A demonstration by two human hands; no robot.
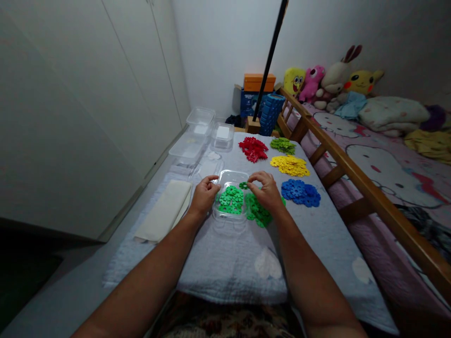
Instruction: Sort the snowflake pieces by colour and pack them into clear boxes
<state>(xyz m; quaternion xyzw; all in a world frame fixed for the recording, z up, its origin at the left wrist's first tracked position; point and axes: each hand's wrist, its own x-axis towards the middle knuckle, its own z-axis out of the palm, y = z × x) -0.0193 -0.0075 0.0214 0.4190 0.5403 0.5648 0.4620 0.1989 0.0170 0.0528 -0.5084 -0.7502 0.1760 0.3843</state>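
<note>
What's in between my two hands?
In the head view, between the left hand and the right hand sits a clear plastic container with green flower-shaped pieces inside. The right hand pinches another green piece.

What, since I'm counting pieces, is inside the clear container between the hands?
Green flower-shaped pieces lie overlapping inside the clear container; any pieces fully beneath them are hidden.

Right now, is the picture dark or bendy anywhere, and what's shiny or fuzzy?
In the head view, light is dim, nearly black at lower left; things toward the edges, like the bed rail, look stretched, probably from a wide lens; pale glints line the clear box; green pieces inside look slightly soft, their small details hard to make out.
</note>
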